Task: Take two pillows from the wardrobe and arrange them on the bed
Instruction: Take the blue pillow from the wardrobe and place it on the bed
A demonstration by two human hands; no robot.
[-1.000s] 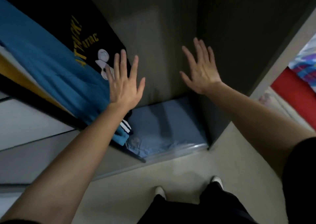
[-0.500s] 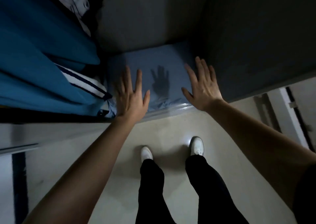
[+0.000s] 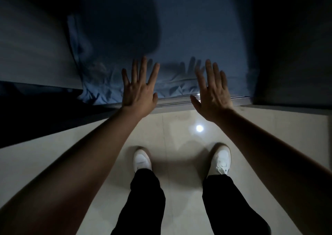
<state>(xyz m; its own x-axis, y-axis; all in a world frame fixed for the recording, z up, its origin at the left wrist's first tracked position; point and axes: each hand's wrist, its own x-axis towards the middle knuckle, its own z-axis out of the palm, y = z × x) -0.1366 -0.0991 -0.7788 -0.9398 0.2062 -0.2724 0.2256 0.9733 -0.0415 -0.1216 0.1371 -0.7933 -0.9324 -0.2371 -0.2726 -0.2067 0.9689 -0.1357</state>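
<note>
A: Fingers? 
B: Left hand [image 3: 139, 93] and right hand [image 3: 213, 94] splayed wide, empty, poised above the blue pillow [image 3: 179, 55], likely to grip its near edge.
A: Pillow's place? 
B: Wardrobe [image 3: 291, 55] floor, behind the track [image 3: 240, 100].

My white shoes [image 3: 181, 161] stand apart on the pale glossy floor [image 3: 53, 159]. Black trousers [image 3: 147, 204] cover my legs.
</note>
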